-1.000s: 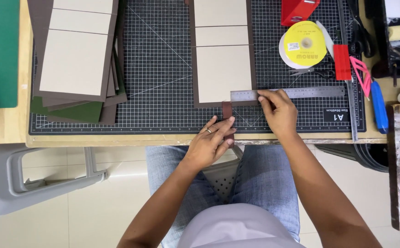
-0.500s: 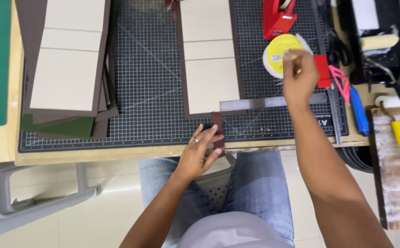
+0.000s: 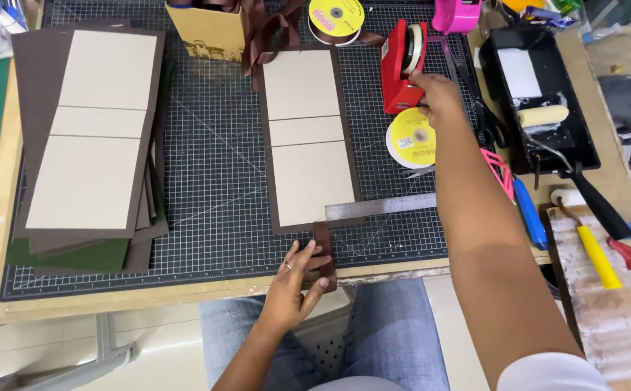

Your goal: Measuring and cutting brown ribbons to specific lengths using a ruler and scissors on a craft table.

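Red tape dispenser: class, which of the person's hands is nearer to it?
Right. The right hand touches the red tape dispenser at its near side; the left hand lies far below it, on the brown ribbon strip.
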